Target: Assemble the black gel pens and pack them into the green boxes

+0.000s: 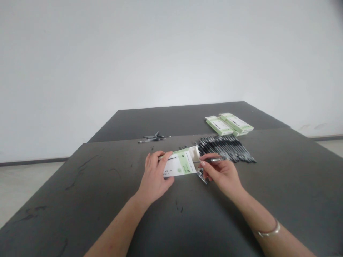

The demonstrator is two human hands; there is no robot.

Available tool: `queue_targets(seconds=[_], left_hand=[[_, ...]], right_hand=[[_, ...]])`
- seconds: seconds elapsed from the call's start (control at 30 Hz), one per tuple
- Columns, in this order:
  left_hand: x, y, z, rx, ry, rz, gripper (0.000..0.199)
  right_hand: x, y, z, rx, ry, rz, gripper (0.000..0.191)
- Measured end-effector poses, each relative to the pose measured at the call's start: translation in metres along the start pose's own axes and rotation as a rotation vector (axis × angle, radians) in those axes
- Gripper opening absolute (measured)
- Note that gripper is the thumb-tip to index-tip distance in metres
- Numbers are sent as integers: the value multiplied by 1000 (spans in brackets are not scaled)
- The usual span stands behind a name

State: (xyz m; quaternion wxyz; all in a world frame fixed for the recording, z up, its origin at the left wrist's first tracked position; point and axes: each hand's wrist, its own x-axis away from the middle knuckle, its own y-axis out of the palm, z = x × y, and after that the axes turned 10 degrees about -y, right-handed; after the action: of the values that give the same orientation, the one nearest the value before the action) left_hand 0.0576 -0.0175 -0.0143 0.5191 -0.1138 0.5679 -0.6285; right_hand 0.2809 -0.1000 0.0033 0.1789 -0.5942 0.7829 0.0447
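Note:
My left hand [157, 175] is closed around the left end of a flat green-and-white pen box [182, 163], thumb at its near edge. The box's right end is open, with a flap standing up. At that opening my right hand [221, 173] pinches a dark, clear-ended pen [216, 159] between thumb and fingers. The pen's tip points left toward the opening; whether it is inside I cannot tell. Another pen [202, 177] lies under the box's right end. Just beyond my right hand, many pens [225, 148] lie side by side in a slanted row.
Several green-and-white boxes [235, 122] lie stacked at the back right of the dark table [93, 185]. A few loose pens [154, 138] form a small pile at back left. A seam crosses the tabletop. Behind the table rises a plain wall [160, 53].

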Motion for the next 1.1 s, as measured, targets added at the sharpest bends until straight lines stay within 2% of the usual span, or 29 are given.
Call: queue_targets(seconds=[0.23,0.43,0.53,0.77,0.9,1.1], left_hand=[[0,-2,-2,108,-27,-23,72],[-1,-3,-5,215,-52,-39,70],[-2,-3,-5,261,-27,-2,69],[-5,-2,-7,309,53,150,68],[-6,0,-7,327,56,169,68],[-6,1,-7,353,90,202,64]], right_hand=[[11,-3,-3,139,-240,36,18],[19,-2,3,134,-313,141,8],[22,-1,2,138,-352,165,14],[31,-3,-1,152,-498,129,26],[34,-1,1,132,-591,150,34],[35,-1,0,163,-632,135,43]])
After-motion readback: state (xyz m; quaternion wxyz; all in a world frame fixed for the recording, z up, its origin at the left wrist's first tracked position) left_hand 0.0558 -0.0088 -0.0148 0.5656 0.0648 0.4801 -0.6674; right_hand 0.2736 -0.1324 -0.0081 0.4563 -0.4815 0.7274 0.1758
